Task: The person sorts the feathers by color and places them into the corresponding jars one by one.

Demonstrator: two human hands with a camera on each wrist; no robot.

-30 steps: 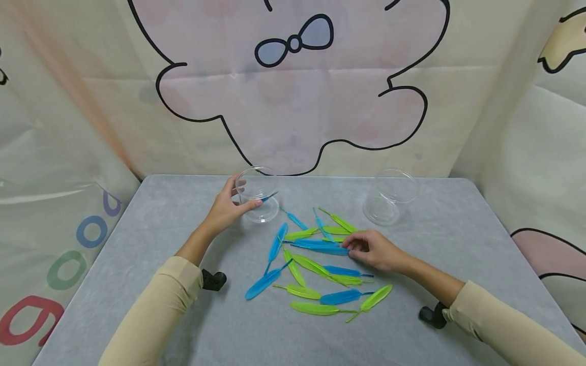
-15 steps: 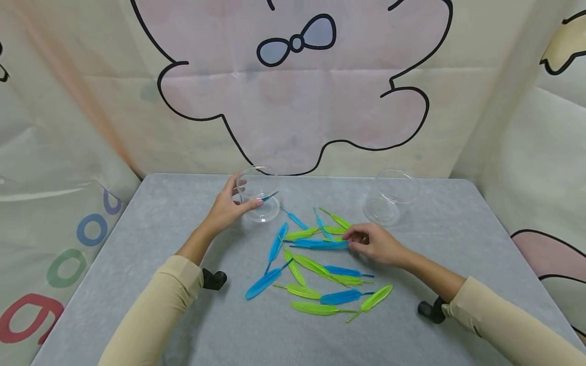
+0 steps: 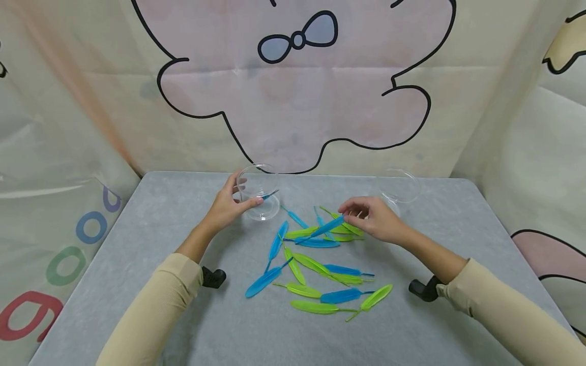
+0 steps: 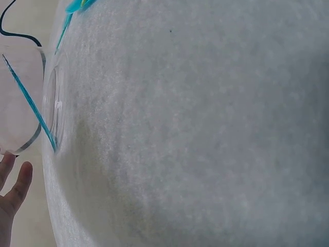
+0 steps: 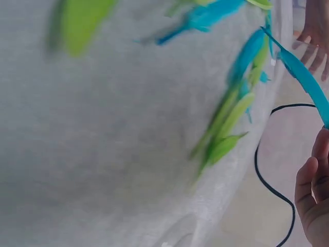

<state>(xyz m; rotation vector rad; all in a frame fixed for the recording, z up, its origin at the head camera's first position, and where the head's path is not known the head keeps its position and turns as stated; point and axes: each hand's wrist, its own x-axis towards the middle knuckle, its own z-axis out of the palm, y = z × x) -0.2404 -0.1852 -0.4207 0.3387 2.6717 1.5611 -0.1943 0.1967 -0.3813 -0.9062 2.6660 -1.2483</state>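
My left hand (image 3: 224,207) grips a clear plastic cup (image 3: 269,211) at the back left of the table, thumb on the near side. A blue feather (image 4: 31,105) leans inside that cup in the left wrist view. My right hand (image 3: 377,219) pinches another blue feather (image 3: 327,226) by one end, its other end slanting down to the left over the pile. In the right wrist view the pinched feather (image 5: 307,82) rises from the fingertips. Below it lie loose green feathers (image 3: 310,263) and blue feathers (image 3: 263,282), several of each, some overlapping.
A second clear cup (image 3: 398,187) stands at the back right, partly hidden behind my right hand. The grey table (image 3: 256,333) ends at the back against a printed cloth wall (image 3: 293,122). Black wrist mounts (image 3: 213,278) stick out from the sleeves.
My right hand has taken hold of a blue feather from the pile and raised it up and away from me. The left hand and its cup have stayed put.
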